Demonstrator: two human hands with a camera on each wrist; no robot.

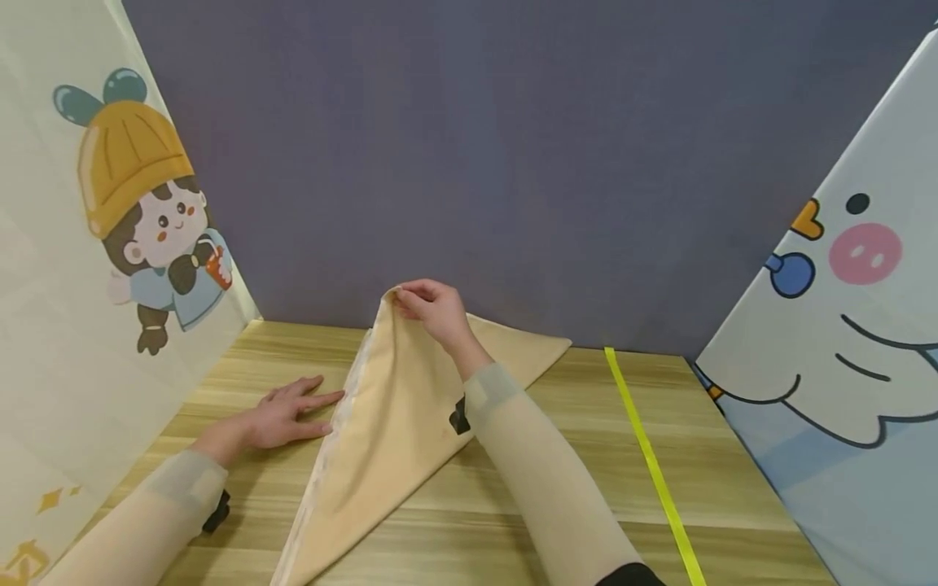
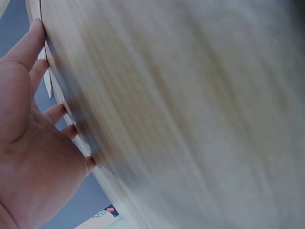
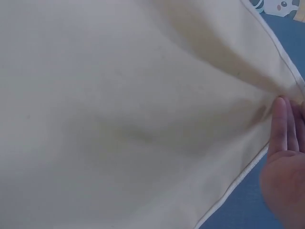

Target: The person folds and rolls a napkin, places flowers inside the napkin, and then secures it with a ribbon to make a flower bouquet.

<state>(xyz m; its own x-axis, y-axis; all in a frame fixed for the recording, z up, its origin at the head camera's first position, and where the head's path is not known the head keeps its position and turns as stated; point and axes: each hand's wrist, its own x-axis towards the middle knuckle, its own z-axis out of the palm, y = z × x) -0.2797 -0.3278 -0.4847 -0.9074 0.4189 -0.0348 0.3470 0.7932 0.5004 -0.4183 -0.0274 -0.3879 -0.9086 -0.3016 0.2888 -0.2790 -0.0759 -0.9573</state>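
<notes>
A beige cloth lies slantwise on the wooden table, one corner raised. A white strip runs down its left edge. My right hand pinches that raised corner between thumb and fingers, and the right wrist view shows folds in the cloth fanning out from the grip. To the left, my left hand rests on the table with its fingers spread, the fingertips at the white edge. In the left wrist view the left hand has its fingertips down on the tabletop.
A yellow strip runs along the wooden table on the right. A dark grey panel stands behind, with cartoon-printed panels on the left and right.
</notes>
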